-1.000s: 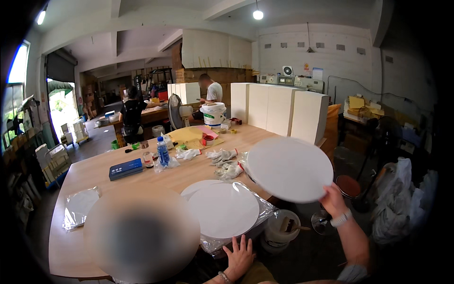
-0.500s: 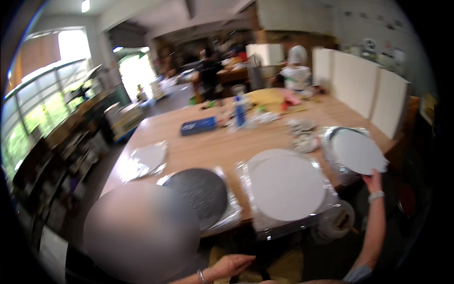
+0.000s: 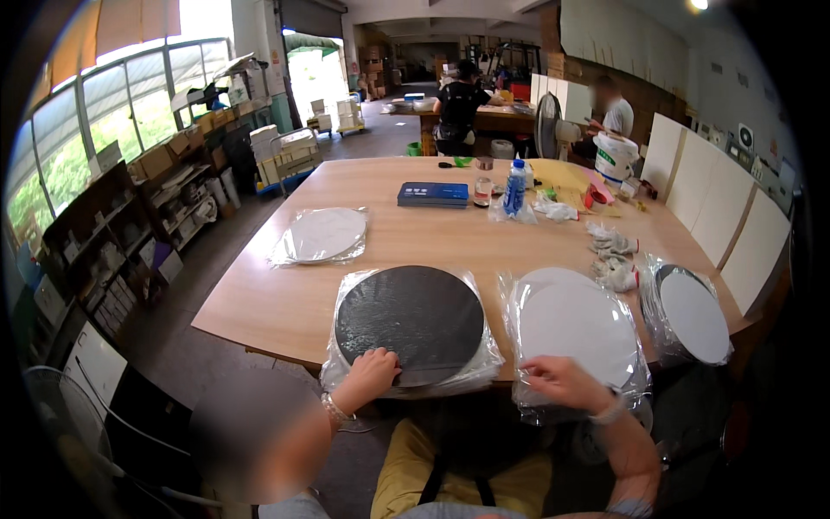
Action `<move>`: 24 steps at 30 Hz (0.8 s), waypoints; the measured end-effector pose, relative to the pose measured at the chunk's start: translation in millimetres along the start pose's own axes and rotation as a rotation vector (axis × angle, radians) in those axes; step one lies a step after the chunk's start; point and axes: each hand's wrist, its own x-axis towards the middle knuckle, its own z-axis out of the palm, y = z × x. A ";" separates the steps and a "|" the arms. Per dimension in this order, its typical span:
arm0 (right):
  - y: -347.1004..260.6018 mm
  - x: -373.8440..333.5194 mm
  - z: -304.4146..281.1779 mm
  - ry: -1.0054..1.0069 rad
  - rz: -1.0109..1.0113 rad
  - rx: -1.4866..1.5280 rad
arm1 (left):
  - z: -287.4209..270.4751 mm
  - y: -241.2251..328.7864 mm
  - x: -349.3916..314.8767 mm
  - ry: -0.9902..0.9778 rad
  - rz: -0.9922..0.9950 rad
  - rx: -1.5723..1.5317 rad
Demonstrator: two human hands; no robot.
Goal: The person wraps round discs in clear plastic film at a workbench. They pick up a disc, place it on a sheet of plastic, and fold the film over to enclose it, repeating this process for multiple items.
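My left hand (image 3: 370, 379) rests on the near left edge of a large black disc (image 3: 411, 316), fingers curled together; what they pinch, if anything, is hidden. Under the disc lie clear plastic sleeves (image 3: 339, 372). My right hand (image 3: 569, 383) hovers at the near edge of the white round sheets (image 3: 575, 324), fingers bent and apart, holding nothing. These sheets also lie on clear plastic. Farther right, another white disc (image 3: 694, 318) partly covers a dark one on plastic at the table's edge. A plastic-wrapped white disc (image 3: 325, 233) lies at the left.
On the wooden table (image 3: 432, 238) stand a blue box (image 3: 432, 195), a blue-labelled bottle (image 3: 514, 190) and a white bucket (image 3: 616, 157). Work gloves (image 3: 614, 259) lie behind the white sheets. White panels (image 3: 692, 186) line the right side. Two people work farther back.
My right hand has left the far-right white disc and come inward to the white sheets. My left hand has moved from below the table edge onto the black disc. The view has shifted.
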 end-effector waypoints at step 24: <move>24.5 188.2 140.4 -0.105 -0.270 -0.597 | 5.1 15.9 -76.0 0.211 0.514 0.162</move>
